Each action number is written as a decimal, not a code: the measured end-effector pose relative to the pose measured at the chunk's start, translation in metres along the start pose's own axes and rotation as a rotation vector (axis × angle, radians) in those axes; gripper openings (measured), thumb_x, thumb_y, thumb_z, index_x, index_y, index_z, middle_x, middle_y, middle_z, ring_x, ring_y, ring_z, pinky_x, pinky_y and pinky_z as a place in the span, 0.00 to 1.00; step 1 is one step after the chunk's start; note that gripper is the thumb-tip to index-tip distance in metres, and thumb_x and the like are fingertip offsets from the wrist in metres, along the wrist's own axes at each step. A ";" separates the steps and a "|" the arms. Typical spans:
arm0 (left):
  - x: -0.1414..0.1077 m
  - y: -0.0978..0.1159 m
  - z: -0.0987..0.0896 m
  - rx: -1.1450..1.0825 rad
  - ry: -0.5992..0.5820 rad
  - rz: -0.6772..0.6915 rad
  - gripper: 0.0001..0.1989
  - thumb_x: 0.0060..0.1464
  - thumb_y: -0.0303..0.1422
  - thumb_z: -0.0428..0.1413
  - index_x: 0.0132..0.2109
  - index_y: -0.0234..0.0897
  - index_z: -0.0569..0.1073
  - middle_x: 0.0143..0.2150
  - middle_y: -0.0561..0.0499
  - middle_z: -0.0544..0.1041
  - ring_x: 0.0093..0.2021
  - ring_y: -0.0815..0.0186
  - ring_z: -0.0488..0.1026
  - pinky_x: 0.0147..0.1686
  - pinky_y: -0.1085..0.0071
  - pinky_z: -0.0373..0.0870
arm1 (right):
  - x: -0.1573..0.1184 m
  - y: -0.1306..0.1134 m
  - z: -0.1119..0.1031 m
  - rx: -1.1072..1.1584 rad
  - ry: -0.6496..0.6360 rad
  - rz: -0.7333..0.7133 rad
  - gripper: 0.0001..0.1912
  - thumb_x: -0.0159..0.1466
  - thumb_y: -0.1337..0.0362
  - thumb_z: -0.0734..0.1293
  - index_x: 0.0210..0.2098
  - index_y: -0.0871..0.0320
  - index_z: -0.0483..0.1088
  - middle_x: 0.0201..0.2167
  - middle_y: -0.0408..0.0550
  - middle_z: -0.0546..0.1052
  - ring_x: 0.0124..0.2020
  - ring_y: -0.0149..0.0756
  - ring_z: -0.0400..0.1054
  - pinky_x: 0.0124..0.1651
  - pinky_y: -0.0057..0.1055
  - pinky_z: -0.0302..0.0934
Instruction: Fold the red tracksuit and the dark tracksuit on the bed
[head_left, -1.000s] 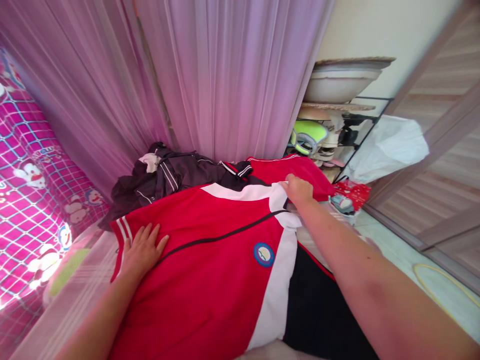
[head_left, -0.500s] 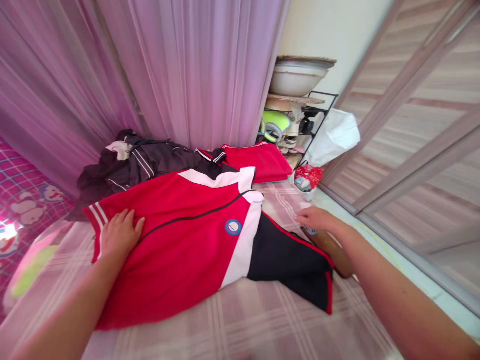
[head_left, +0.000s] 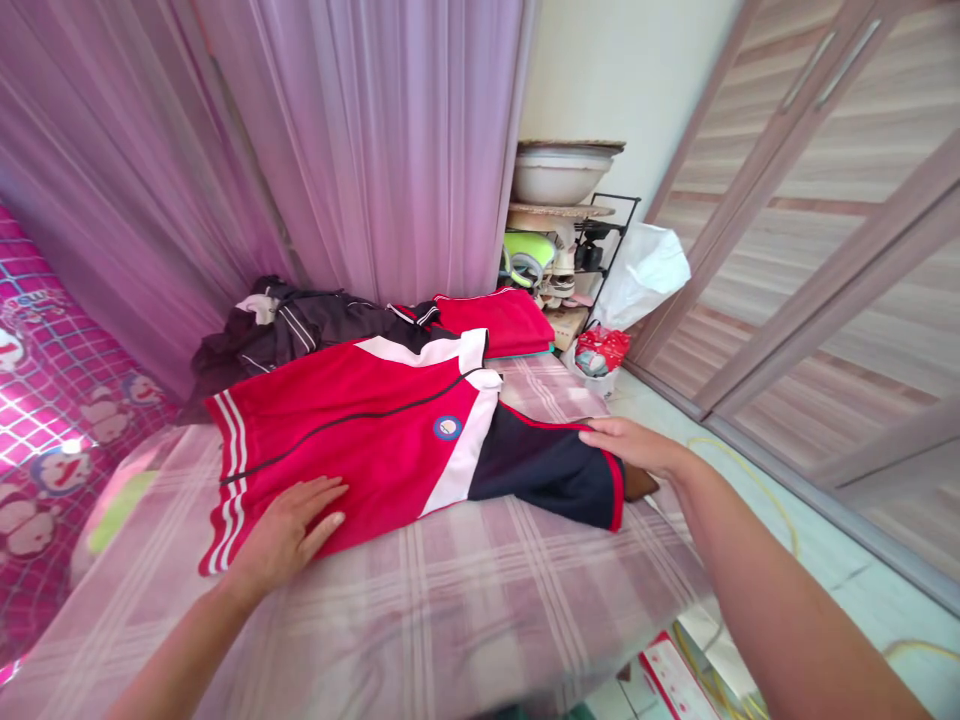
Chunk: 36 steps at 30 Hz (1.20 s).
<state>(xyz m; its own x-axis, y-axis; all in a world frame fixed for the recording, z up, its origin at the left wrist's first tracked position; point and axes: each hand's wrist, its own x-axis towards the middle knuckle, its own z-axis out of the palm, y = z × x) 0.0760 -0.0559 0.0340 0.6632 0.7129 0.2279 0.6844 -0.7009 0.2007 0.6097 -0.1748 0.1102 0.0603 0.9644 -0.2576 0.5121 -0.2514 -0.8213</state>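
Note:
A red, white and navy short-sleeved sports top (head_left: pixel 375 410) lies spread on the bed, with a round blue badge on its chest. Its collar points right and its white-striped hem left. My left hand (head_left: pixel 289 530) rests on the lower red part near the hem, fingers stretched out. At the end of the navy sleeve, my right hand (head_left: pixel 637 445) has its thumb and fingers closed on the upper edge. A brown object (head_left: pixel 639 484), mostly covered, pokes out beyond the sleeve cuff.
Dark clothes (head_left: pixel 322 318) are heaped along the purple curtain (head_left: pixel 375 150), beside folded red clothing (head_left: pixel 502 320). A plaid sheet (head_left: pixel 480 590) covers the bed. A rack (head_left: pixel 616 240) with shoes and basins stands behind; a wardrobe (head_left: pixel 810 200) is right. Cables (head_left: pixel 776 490) lie on the floor.
The front of the top has been smoothed and its striped hem now shows fully. My left hand has moved right and nearer me. My right hand has come onto the sleeve, which now covers more of the brown object.

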 end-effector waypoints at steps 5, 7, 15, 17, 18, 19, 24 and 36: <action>-0.020 0.002 0.012 0.084 -0.006 0.040 0.32 0.57 0.56 0.50 0.61 0.44 0.71 0.61 0.44 0.74 0.60 0.55 0.71 0.59 0.55 0.68 | 0.038 -0.024 -0.006 -0.442 0.185 0.100 0.18 0.60 0.47 0.68 0.36 0.56 0.79 0.38 0.50 0.82 0.44 0.47 0.75 0.48 0.38 0.67; -0.021 0.000 0.016 0.114 0.012 0.034 0.33 0.56 0.56 0.51 0.62 0.44 0.70 0.62 0.44 0.73 0.60 0.54 0.71 0.59 0.54 0.69 | 0.060 -0.034 -0.001 -0.721 0.243 0.163 0.14 0.61 0.53 0.68 0.35 0.56 0.80 0.41 0.53 0.81 0.48 0.49 0.73 0.50 0.38 0.65; -0.024 0.007 0.025 0.159 0.084 0.000 0.27 0.61 0.52 0.49 0.62 0.45 0.70 0.60 0.46 0.74 0.60 0.55 0.71 0.59 0.53 0.68 | 0.156 -0.051 0.050 -0.752 0.262 0.175 0.18 0.66 0.56 0.61 0.44 0.55 0.80 0.48 0.54 0.80 0.50 0.46 0.73 0.49 0.35 0.65; -0.026 0.008 0.026 0.166 0.091 -0.001 0.26 0.62 0.50 0.49 0.62 0.46 0.70 0.60 0.47 0.75 0.60 0.56 0.71 0.59 0.54 0.68 | 0.175 -0.051 0.059 -0.726 0.290 0.197 0.23 0.67 0.51 0.60 0.48 0.58 0.79 0.50 0.58 0.79 0.51 0.49 0.73 0.49 0.37 0.65; -0.027 0.008 0.026 0.170 0.096 -0.002 0.25 0.62 0.49 0.49 0.61 0.46 0.70 0.60 0.47 0.75 0.59 0.56 0.71 0.59 0.54 0.68 | 0.182 -0.050 0.064 -0.715 0.306 0.204 0.25 0.67 0.49 0.60 0.49 0.58 0.78 0.51 0.59 0.78 0.51 0.49 0.73 0.50 0.37 0.65; -0.027 0.008 0.026 0.173 0.101 -0.004 0.25 0.62 0.49 0.49 0.61 0.46 0.71 0.60 0.47 0.75 0.59 0.56 0.71 0.58 0.54 0.69 | 0.187 -0.049 0.067 -0.705 0.322 0.209 0.26 0.66 0.47 0.60 0.51 0.58 0.77 0.51 0.60 0.78 0.52 0.50 0.73 0.50 0.38 0.65; -0.029 0.009 0.025 0.175 0.099 -0.010 0.24 0.62 0.48 0.49 0.61 0.47 0.71 0.60 0.48 0.75 0.59 0.56 0.71 0.58 0.54 0.68 | 0.198 -0.045 0.079 -0.672 0.393 0.227 0.30 0.63 0.44 0.62 0.53 0.58 0.75 0.52 0.62 0.77 0.52 0.53 0.72 0.49 0.41 0.65; -0.027 0.007 0.024 0.185 0.116 0.019 0.23 0.62 0.47 0.50 0.61 0.49 0.71 0.59 0.49 0.76 0.58 0.57 0.72 0.58 0.56 0.69 | 0.169 -0.007 0.056 -0.613 0.469 0.229 0.22 0.68 0.61 0.54 0.45 0.58 0.78 0.44 0.57 0.80 0.47 0.46 0.74 0.45 0.34 0.65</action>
<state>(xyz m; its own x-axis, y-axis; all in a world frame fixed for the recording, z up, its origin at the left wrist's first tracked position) 0.0705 -0.0800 0.0061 0.6444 0.6850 0.3399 0.7233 -0.6902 0.0196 0.5685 -0.0148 0.0438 0.5042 0.8630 -0.0336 0.8145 -0.4881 -0.3136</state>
